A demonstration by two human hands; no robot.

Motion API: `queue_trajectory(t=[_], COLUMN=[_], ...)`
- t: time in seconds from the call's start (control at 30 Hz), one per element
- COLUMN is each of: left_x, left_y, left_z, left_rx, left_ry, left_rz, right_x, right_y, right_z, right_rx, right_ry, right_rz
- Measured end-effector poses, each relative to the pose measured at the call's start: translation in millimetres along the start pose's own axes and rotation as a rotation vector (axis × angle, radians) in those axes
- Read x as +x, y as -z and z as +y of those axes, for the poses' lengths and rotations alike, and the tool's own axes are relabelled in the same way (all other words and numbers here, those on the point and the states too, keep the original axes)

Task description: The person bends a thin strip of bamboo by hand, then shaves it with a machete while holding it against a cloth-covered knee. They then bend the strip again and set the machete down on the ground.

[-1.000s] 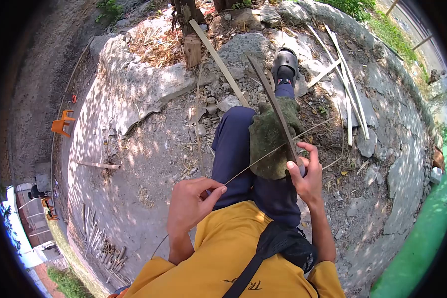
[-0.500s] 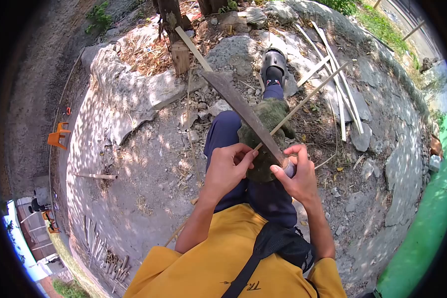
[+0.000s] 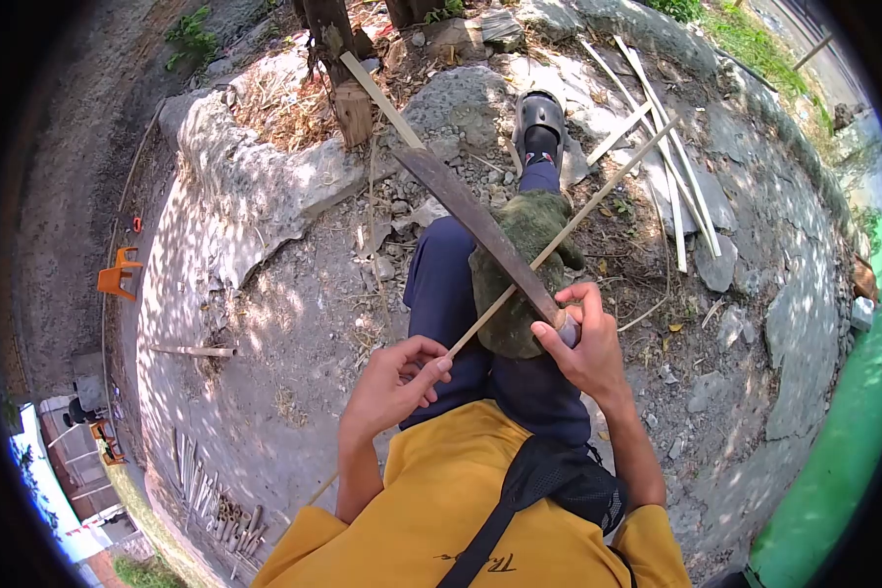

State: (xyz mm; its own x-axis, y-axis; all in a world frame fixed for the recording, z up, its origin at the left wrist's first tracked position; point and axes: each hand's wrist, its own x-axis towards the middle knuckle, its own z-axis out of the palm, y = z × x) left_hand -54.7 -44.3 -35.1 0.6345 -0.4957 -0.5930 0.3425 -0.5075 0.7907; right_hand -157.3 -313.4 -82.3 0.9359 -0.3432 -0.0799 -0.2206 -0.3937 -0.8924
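Observation:
A long dark blade [image 3: 470, 218] lies diagonally over my lap, and my right hand [image 3: 583, 338] is closed round its handle end. Under or against the blade crosses a thin pale bamboo strip [image 3: 598, 199], running from upper right to lower left. My left hand [image 3: 397, 384] pinches this strip below the blade, near my left thigh. A green-brown cloth pad [image 3: 534, 230] covers my leg beneath the blade and strip.
Pale strips [image 3: 668, 147] lie on the ground at the upper right. A flat wooden strip [image 3: 382, 101] leans by a tree trunk [image 3: 351, 108]. Cut bamboo pieces [image 3: 233, 524] lie lower left, an orange chair [image 3: 118, 274] far left. Broken concrete surrounds my foot [image 3: 541, 127].
My left hand has moved down and left, away from the blade, along the strip. The strip's far end has shifted slightly towards me. My right hand and the blade have hardly moved.

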Motion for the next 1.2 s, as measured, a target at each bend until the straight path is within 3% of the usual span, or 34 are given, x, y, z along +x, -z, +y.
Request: queue_trajectory(t=[0.17,0.33,0.5,0.73,0.8,0.93,1.0,1.13,1.2], left_x=[0.2,35.0,57.6,55.6,54.9,56.2,57.1,62.8,62.5], left_y=[11.7,-17.1,-43.9,-41.9,-40.0,-44.6,-46.5,-47.6,-47.7], left_z=[0.1,0.0,15.4,4.0,4.0,-1.5,-3.4,-13.4,-11.3], left_rx=[0.123,0.165,0.132,0.097,0.073,-0.001,-0.003,0.025,-0.001], left_ry=[-0.017,-0.21,-0.323,-0.25,-0.144,-0.162,-0.189,-0.253,-0.237], left_rz=[-0.136,0.015,0.032,-0.009,-0.079,-0.068,-0.047,-0.039,-0.025], right_x=[0.4,2.9,4.4,2.9,2.9,-0.3,-1.8,-7.8,-8.2], right_y=[3.3,11.3,3.9,-0.5,-1.5,7.0,3.0,5.5,7.2], right_z=[0.2,-8.2,-6.1,-9.1,-5.8,-9.4,3.4,-10.1,-14.7], right_rx=[0.004,-0.025,-0.069,-0.137,-0.144,-0.179,-0.344,-0.554,-0.599], right_ry=[-0.04,-0.062,-0.03,-0.064,-0.034,-0.043,0.205,0.237,0.128], right_rz=[0.007,-0.002,-0.024,-0.004,0.033,-0.001,0.092,0.165,0.07])
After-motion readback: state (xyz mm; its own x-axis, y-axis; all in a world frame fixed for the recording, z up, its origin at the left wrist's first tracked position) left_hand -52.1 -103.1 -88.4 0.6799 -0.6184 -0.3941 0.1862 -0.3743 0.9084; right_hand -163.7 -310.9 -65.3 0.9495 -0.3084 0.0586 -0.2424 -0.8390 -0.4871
